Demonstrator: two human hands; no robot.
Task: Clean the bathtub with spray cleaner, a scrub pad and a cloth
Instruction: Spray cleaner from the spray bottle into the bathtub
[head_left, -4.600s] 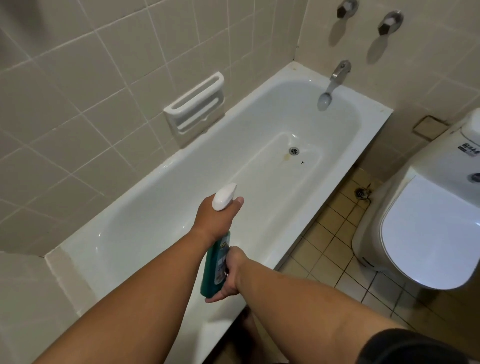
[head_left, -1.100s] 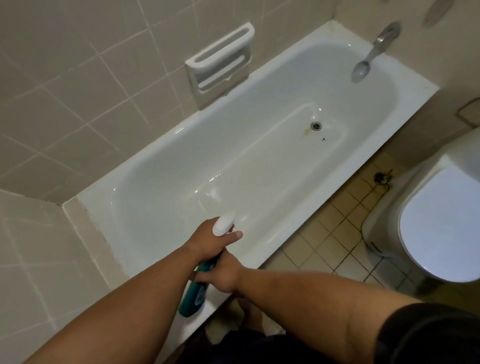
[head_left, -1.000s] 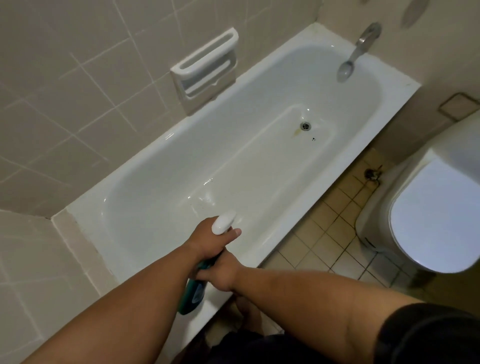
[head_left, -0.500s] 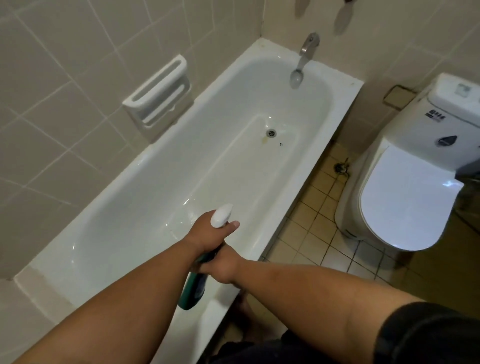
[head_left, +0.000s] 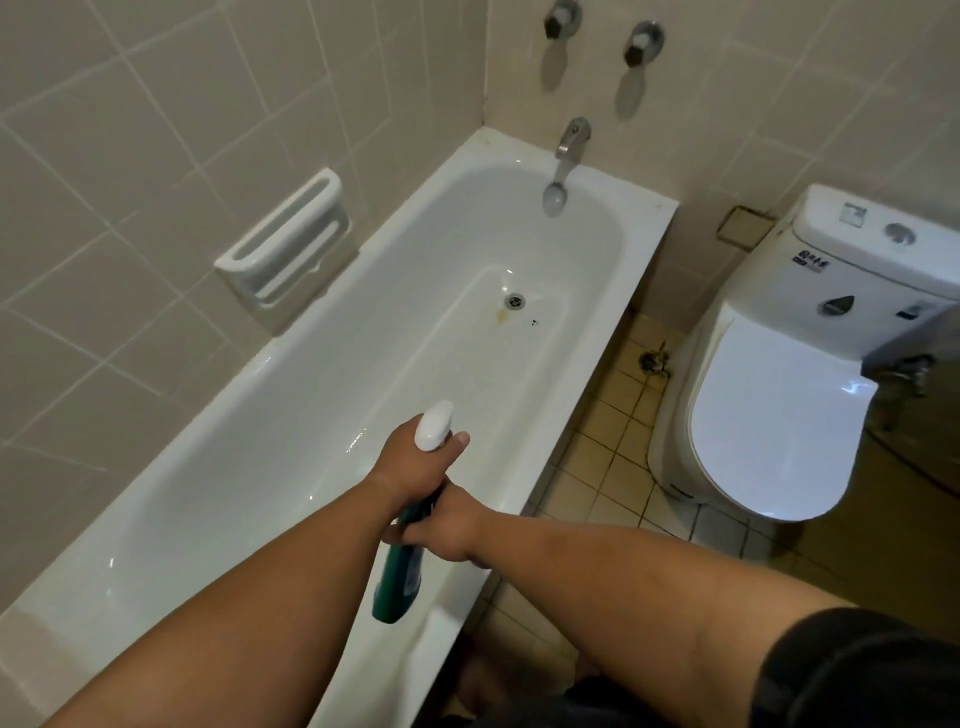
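Observation:
A white bathtub (head_left: 587, 374) runs from the near left to the far wall, with a drain (head_left: 515, 300) and a brownish stain near its far end. Over the tub's near half I hold a green spray bottle (head_left: 397, 577) with a white trigger head. My left hand (head_left: 415, 460) grips the neck just under the white head, thumb beside it. My right hand (head_left: 447, 527) grips the green body just below. The nozzle points toward the far end of the tub. No scrub pad or cloth is in view.
A chrome spout (head_left: 563, 156) and two wall valves (head_left: 644, 41) sit at the tub's far end. A white soap holder (head_left: 288, 244) juts from the left tiled wall. A white toilet (head_left: 779, 415) with its lid down stands to the right on the yellowish tiled floor (head_left: 602, 457).
The camera has swung up and right, bringing the wall valves and toilet tank into view. Both hands keep the same hold on the bottle over the tub's near half.

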